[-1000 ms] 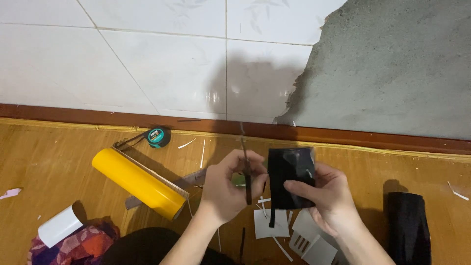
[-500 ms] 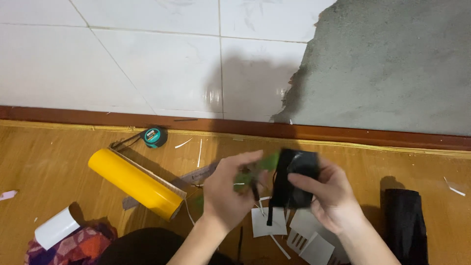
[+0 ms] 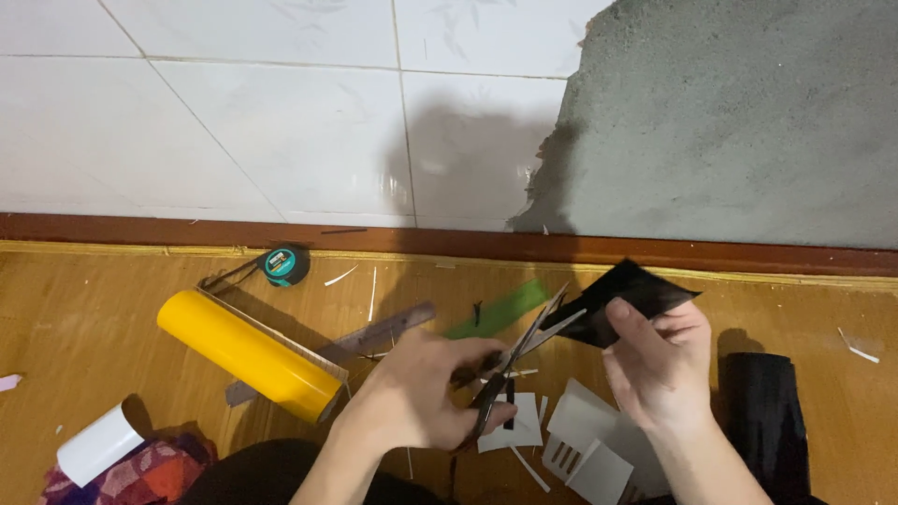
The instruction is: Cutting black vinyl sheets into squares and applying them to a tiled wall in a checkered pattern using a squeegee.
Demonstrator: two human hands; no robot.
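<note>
A wooden floor (image 3: 94, 318) runs to a reddish-brown skirting board (image 3: 655, 248). Beyond it stands a white tiled wall (image 3: 234, 122), bare grey plaster (image 3: 748, 122) at far right.

No screens or signs. The only label is on the teal tape measure (image 3: 285, 265) by the baseboard, left of centre: a small pale patch on its round face, print too small to make out. No packaging as such; the yellow roll (image 3: 248, 353), white roll (image 3: 98, 444) and black roll (image 3: 765, 416) on the floor show no labels.
</note>
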